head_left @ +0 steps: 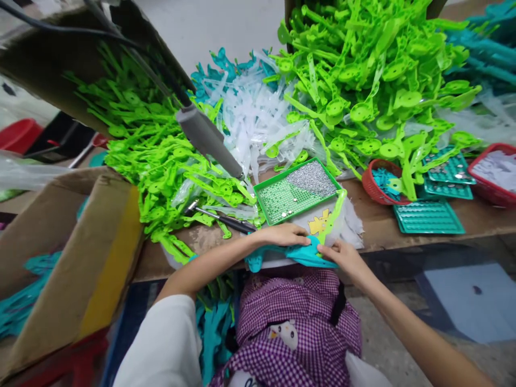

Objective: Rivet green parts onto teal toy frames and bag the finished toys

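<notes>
At the table's front edge, my left hand (pixel 285 235) lies over a teal plastic part (pixel 308 256), with its fingers closed on it. My right hand (pixel 343 257) pinches the right end of the same part, where a lime green plastic piece (pixel 334 216) sticks up and away from me. Whether the two pieces are joined cannot be seen. Beneath them is a white cloth (pixel 350 223) with a yellow print. Just beyond stands a green tray (pixel 268 212) with small silvery metal pieces (pixel 312 179) heaped at its right end.
A grey electric screwdriver (pixel 205 137) hangs above the table, left of the tray. A hammer (pixel 226 219) lies below it. Lime green parts (pixel 374 80) and clear plastic pieces (pixel 258 107) are piled behind. Red baskets (pixel 381 185) and teal trays (pixel 429 217) stand right; a cardboard box (pixel 76 258) stands left.
</notes>
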The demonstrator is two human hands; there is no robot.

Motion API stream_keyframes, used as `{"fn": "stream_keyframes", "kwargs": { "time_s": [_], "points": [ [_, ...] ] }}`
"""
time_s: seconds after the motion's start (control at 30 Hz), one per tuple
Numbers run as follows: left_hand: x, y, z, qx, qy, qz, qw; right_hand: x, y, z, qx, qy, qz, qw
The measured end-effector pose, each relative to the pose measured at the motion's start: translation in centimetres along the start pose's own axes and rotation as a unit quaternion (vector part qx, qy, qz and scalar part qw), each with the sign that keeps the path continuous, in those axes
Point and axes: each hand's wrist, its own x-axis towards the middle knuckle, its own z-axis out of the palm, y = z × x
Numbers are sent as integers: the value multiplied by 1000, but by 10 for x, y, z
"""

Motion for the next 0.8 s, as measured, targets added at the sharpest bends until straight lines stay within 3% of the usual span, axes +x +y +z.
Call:
{"fn": "stream_keyframes", "kwargs": {
  "time_s": [0.13, 0.27, 0.33, 0.43, 0.6, 0.7, 0.8],
  "points": [
    [6, 15, -5, 70, -7, -8, 997, 8, -6, -21, -216, 1, 21, 976],
    [11, 23, -14, 65, 8, -23, 998, -1, -24, -26, -327, -20, 34, 944],
    [15, 24, -17, 45, 5, -27, 999, -15, -33, -23, -404, 31, 9, 914],
    [19, 23, -16, 45, -5, -27, 999, -37, -40, -20, -465, 157, -51, 870],
    [16, 19, -3, 50, 38, -2, 998, -44, -53, -14, -228, 240, -190, 924],
    [15, 16, 0, 79, 73, 20, 994, -31, -78, 2, -93, 266, -268, 921],
    [14, 12, 2, 62, 90, 41, 993, -18, -107, 29, 53, 246, -339, 906]
  ]
}}
